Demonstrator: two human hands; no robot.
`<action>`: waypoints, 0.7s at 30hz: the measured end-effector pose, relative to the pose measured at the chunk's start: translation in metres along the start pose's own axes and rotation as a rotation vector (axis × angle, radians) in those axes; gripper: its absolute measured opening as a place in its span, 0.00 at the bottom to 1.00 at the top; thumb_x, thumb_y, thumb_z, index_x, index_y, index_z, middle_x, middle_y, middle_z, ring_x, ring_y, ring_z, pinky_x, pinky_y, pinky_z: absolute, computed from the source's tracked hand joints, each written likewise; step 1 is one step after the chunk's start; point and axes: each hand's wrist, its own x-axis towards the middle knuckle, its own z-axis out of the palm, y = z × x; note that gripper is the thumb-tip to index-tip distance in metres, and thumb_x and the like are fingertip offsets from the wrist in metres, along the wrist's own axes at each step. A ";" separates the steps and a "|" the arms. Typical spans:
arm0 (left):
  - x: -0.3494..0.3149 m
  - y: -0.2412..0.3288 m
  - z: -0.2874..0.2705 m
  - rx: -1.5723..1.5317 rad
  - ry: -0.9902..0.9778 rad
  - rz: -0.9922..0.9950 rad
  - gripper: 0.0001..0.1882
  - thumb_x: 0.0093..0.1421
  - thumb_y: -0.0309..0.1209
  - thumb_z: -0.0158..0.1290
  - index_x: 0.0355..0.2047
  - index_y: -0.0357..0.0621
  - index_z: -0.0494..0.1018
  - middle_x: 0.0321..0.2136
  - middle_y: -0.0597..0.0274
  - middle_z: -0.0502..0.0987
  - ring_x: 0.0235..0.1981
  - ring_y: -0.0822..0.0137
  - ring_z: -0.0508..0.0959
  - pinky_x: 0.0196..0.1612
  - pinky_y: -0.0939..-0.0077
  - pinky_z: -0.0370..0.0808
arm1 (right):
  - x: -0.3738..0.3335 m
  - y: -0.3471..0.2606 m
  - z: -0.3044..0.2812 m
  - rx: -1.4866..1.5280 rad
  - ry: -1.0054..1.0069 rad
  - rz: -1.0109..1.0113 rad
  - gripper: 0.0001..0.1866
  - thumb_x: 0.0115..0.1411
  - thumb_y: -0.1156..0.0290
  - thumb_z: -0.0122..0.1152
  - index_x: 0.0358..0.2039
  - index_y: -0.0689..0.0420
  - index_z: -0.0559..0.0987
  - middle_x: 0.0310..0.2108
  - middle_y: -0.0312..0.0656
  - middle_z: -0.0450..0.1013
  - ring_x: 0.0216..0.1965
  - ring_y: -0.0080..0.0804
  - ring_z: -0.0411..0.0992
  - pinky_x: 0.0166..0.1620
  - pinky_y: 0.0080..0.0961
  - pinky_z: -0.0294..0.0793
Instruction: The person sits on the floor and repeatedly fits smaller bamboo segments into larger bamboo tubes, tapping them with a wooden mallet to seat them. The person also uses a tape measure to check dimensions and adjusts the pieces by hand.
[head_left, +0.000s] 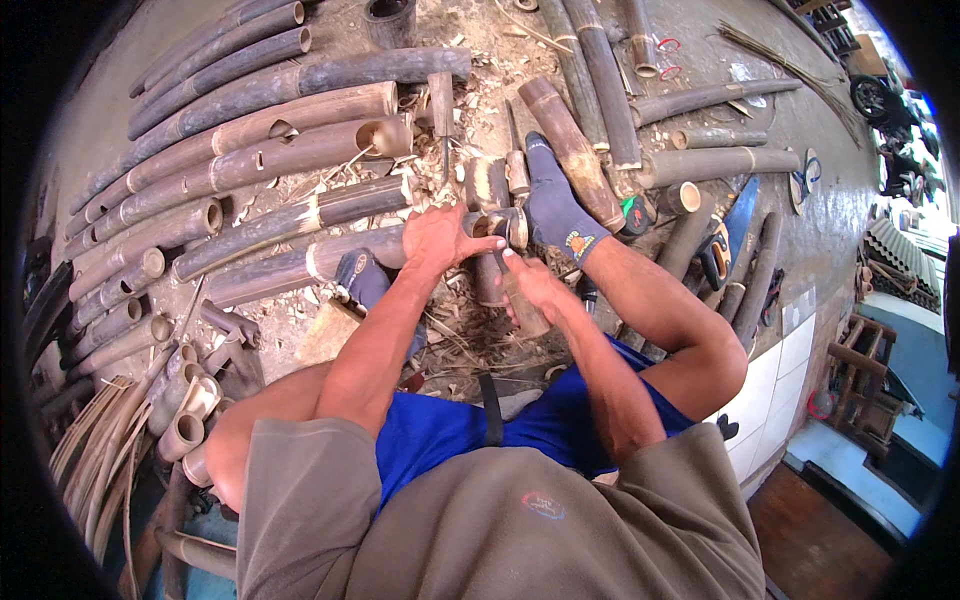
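A dark bamboo pole (pixel 350 252) lies crosswise, its cut end (pixel 516 228) toward the right. My left hand (pixel 436 238) is closed over it near that end, thumb stretched right toward my other hand. My right hand (pixel 537 284) grips a tool with a thick pale wooden handle (pixel 525 312). The tool's working end points up at the pole's end, and its shape is mostly hidden by my fingers. A short bamboo piece (pixel 487 182) sits under the pole. My socked right foot (pixel 560 205) rests beside the pole's end, and my left foot (pixel 364 278) touches the pole.
Several bamboo poles (pixel 290 78) are laid out at left. A wooden-handled chisel (pixel 441 105) and a slim wooden-handled tool (pixel 517 172) lie ahead among shavings. More bamboo (pixel 725 165), a handsaw (pixel 738 218) and sandals (pixel 806 180) are at right. Split strips (pixel 100 450) are bundled lower left.
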 end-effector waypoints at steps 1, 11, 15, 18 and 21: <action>0.000 -0.001 0.003 -0.009 -0.002 -0.007 0.52 0.43 0.79 0.59 0.53 0.46 0.81 0.39 0.52 0.86 0.45 0.52 0.85 0.51 0.55 0.76 | 0.006 -0.005 -0.006 -0.036 -0.050 0.011 0.31 0.74 0.38 0.46 0.39 0.59 0.77 0.23 0.40 0.71 0.17 0.33 0.72 0.22 0.37 0.77; -0.001 0.000 0.000 0.041 0.016 0.025 0.49 0.50 0.77 0.56 0.53 0.45 0.80 0.41 0.48 0.84 0.46 0.50 0.84 0.49 0.54 0.79 | 0.014 -0.062 -0.041 -0.395 -0.233 0.130 0.35 0.71 0.36 0.50 0.41 0.62 0.79 0.22 0.40 0.71 0.19 0.33 0.73 0.23 0.37 0.77; -0.010 -0.020 0.008 0.121 0.043 0.219 0.49 0.47 0.68 0.65 0.59 0.46 0.73 0.50 0.51 0.79 0.55 0.52 0.79 0.52 0.52 0.77 | 0.001 -0.021 -0.020 -0.447 -0.095 -0.150 0.35 0.72 0.38 0.50 0.41 0.65 0.77 0.24 0.43 0.74 0.20 0.34 0.75 0.26 0.35 0.77; -0.009 -0.024 0.007 0.145 -0.021 0.206 0.50 0.42 0.58 0.73 0.61 0.46 0.69 0.50 0.51 0.78 0.54 0.50 0.79 0.51 0.53 0.79 | -0.037 0.014 0.004 -0.228 0.002 -0.091 0.34 0.71 0.43 0.51 0.46 0.69 0.76 0.28 0.50 0.77 0.24 0.42 0.77 0.33 0.39 0.79; -0.001 -0.031 0.014 0.130 -0.011 0.243 0.50 0.42 0.60 0.73 0.60 0.46 0.70 0.48 0.51 0.79 0.52 0.49 0.80 0.51 0.53 0.79 | -0.054 0.058 0.005 -0.568 0.112 -0.393 0.33 0.68 0.50 0.53 0.52 0.74 0.73 0.35 0.59 0.80 0.35 0.54 0.80 0.44 0.44 0.80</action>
